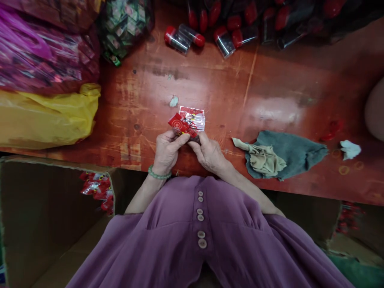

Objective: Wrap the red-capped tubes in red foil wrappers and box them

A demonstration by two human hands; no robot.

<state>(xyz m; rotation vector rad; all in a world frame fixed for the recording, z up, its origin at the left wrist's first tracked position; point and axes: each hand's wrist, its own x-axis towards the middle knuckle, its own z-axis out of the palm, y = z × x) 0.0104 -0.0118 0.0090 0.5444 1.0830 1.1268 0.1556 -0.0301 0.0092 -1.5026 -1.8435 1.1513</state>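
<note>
Close to my body, my left hand [168,151] pinches a small red printed packet [181,125] between thumb and fingers. My right hand [209,153] is closed at the packet's dark lower right end, its thumb and forefinger pressed together there. The packet slants across both hands above the table. Just beyond it lies a small stack of red and white printed cards [192,112] on the wood, partly covered by the packet. A green bead bracelet [159,173] circles my left wrist. The fingers beneath the packet are hidden.
Clear tubes with red caps [224,42] lie along the far side. Filled bags, including a yellow bag [48,120], crowd the left. Right of my hands are a green-grey cloth [295,150] and a white scrap [350,149]. An open cardboard box [54,220] with red packets stands below the table's left edge.
</note>
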